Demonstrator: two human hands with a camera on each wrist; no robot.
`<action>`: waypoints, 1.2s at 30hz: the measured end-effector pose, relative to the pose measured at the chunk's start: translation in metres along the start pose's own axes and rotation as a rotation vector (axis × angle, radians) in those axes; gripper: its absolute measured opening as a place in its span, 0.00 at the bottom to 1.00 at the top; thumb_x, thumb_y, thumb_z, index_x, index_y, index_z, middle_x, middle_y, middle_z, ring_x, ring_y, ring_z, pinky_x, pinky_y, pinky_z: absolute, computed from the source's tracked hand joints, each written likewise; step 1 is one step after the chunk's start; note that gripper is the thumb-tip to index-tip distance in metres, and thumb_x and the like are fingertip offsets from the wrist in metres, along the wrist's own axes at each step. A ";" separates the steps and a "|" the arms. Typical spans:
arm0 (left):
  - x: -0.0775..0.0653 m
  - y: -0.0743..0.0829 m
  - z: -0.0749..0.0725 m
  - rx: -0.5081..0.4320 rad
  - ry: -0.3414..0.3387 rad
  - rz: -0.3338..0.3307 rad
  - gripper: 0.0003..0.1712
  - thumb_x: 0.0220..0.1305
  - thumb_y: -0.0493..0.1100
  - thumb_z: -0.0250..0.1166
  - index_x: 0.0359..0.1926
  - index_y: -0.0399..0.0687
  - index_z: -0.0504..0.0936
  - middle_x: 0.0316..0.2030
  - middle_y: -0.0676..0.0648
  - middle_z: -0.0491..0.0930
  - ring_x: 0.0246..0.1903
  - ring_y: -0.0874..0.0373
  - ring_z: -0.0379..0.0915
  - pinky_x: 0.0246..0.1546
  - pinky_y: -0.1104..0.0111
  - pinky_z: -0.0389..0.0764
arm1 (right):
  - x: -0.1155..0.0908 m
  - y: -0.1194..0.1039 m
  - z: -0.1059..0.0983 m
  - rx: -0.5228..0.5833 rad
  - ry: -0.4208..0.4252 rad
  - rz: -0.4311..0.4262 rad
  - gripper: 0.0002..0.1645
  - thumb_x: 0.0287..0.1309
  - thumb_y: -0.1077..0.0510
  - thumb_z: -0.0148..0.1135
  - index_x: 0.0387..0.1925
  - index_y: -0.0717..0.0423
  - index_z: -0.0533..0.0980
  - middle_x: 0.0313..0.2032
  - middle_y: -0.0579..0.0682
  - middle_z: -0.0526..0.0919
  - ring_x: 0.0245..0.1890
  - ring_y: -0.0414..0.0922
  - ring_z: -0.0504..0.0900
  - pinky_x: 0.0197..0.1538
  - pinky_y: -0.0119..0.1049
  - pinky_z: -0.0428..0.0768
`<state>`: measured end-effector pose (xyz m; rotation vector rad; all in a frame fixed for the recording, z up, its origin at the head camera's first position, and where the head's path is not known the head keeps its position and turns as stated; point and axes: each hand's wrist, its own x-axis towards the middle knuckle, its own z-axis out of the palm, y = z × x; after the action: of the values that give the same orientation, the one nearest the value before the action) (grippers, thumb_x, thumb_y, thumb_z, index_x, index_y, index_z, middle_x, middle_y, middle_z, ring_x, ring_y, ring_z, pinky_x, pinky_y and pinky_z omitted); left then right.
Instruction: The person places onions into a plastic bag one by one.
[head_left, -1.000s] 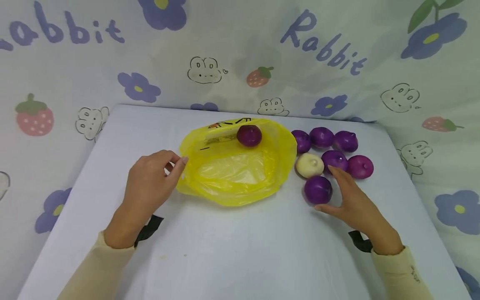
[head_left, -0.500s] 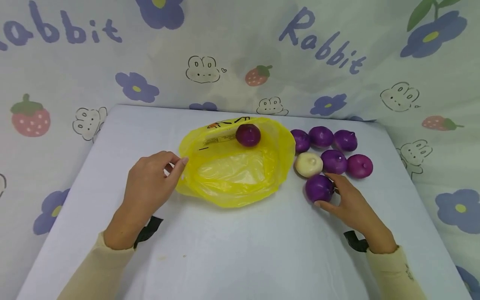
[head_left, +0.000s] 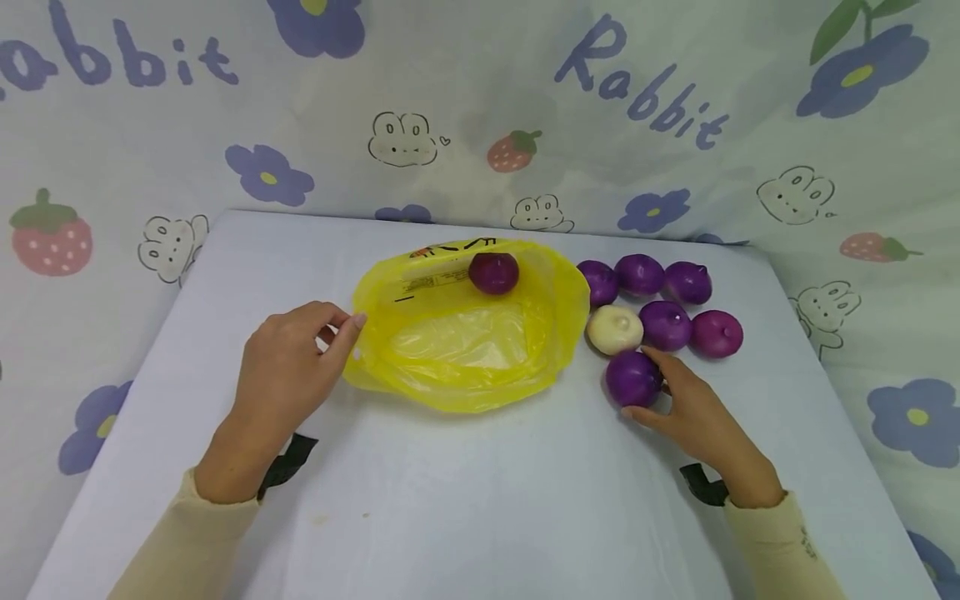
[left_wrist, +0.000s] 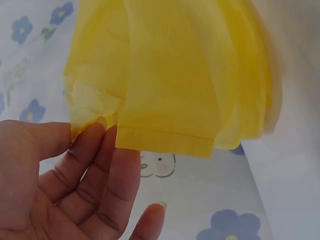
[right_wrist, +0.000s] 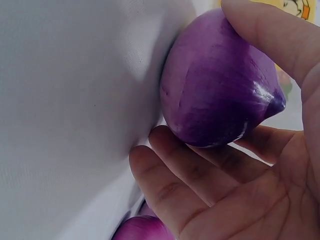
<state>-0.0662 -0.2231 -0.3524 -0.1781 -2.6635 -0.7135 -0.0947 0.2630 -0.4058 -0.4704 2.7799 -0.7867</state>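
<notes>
My left hand [head_left: 288, 362] pinches the left edge of a yellow plastic bag [head_left: 465, 392] between thumb and fingers; the left wrist view shows the thin film [left_wrist: 170, 75] hanging from that grip. The bag's mouth gapes upward, and one dark purple onion [head_left: 493, 273] lies inside, against its far wall. To the right, my right hand [head_left: 701, 417] holds a purple onion [head_left: 633, 378], with thumb on the near side and fingers on the far side. In the right wrist view this glossy onion [right_wrist: 220, 80] with a pointed tip appears to sit on the table.
Beyond the held onion are a cream-white onion [head_left: 615, 330] and several purple ones [head_left: 666, 326], close together at the bag's right side. One is partly hidden by the bag. A white table [head_left: 480, 508] meets a printed cloth backdrop [head_left: 457, 100] behind.
My right hand has closed in on the nearest purple onion, its fingers coming down from the onion behind to grip it. My left hand keeps its pinch on the bag.
</notes>
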 end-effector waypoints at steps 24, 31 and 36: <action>0.001 -0.001 -0.002 -0.005 -0.016 -0.010 0.10 0.72 0.43 0.69 0.36 0.39 0.87 0.28 0.45 0.84 0.24 0.51 0.74 0.29 0.57 0.73 | -0.002 0.000 0.004 -0.028 0.019 0.007 0.55 0.58 0.43 0.79 0.72 0.67 0.61 0.65 0.68 0.74 0.58 0.65 0.80 0.58 0.62 0.79; 0.001 -0.001 -0.001 -0.010 -0.019 -0.008 0.09 0.71 0.42 0.70 0.37 0.39 0.87 0.29 0.44 0.85 0.24 0.50 0.75 0.29 0.57 0.74 | -0.005 -0.001 0.004 -0.017 0.019 0.021 0.56 0.58 0.43 0.79 0.73 0.69 0.60 0.66 0.69 0.73 0.59 0.65 0.79 0.59 0.62 0.78; 0.000 -0.001 -0.002 -0.004 -0.020 -0.017 0.10 0.71 0.43 0.70 0.37 0.39 0.87 0.29 0.44 0.85 0.25 0.50 0.75 0.28 0.57 0.74 | -0.006 -0.004 0.004 -0.012 0.018 0.012 0.56 0.58 0.43 0.79 0.73 0.70 0.61 0.66 0.70 0.72 0.59 0.66 0.79 0.58 0.62 0.78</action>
<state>-0.0659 -0.2255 -0.3510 -0.1649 -2.6858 -0.7267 -0.0873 0.2605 -0.4061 -0.4504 2.8026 -0.7756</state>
